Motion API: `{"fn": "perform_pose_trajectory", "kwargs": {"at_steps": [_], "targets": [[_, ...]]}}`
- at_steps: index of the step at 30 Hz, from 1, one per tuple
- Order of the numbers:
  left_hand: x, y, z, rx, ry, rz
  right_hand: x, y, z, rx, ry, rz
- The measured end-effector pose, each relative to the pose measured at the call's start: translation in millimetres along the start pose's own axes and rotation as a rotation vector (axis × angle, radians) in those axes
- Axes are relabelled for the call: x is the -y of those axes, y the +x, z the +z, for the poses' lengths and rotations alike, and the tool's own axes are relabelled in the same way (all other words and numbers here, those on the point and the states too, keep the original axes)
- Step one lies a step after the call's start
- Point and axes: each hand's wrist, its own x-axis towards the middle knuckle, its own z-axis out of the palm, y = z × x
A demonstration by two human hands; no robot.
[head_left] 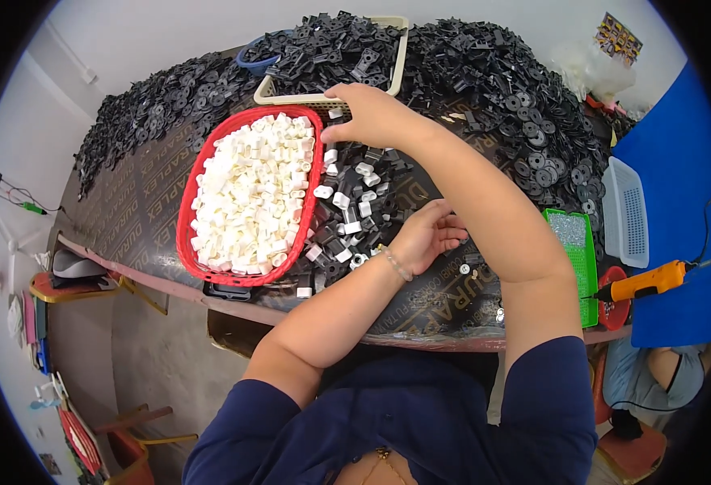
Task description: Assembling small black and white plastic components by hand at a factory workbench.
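Observation:
My right hand (363, 115) reaches across to the gap between the red basket (184, 234) and the cream tray (402, 61). Its thumb and fingers are spread, with nothing visible between them. White plastic pieces (250, 194) heap up in the red basket. Below that hand lies a loose pile of black parts with white pieces (342, 200) among them. My left hand (426, 237), with a bead bracelet at its wrist, rests low over the table to the right of this pile. Its fingers curl inward, and whatever they hold is hidden.
Heaps of black plastic parts (485, 69) line the table's back, some filling the cream tray. At the right are a green tray (588, 275) with small metal bits, a white basket (624, 210), a red bowl (614, 311) and an orange power screwdriver (646, 281). Another person sits beyond.

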Motion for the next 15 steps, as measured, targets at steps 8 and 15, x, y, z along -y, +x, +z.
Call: {"fn": "perform_pose_trajectory", "kwargs": {"at_steps": [8,15], "targets": [[18.7,6.3,3.1,-0.008,0.021,0.064,19.0,1.0,53.7,-0.029,0.07,-0.237],[21.4,20.0,-40.5,0.294,-0.142,0.033,64.2,19.9,97.7,0.312,-0.442,-0.138]]}}
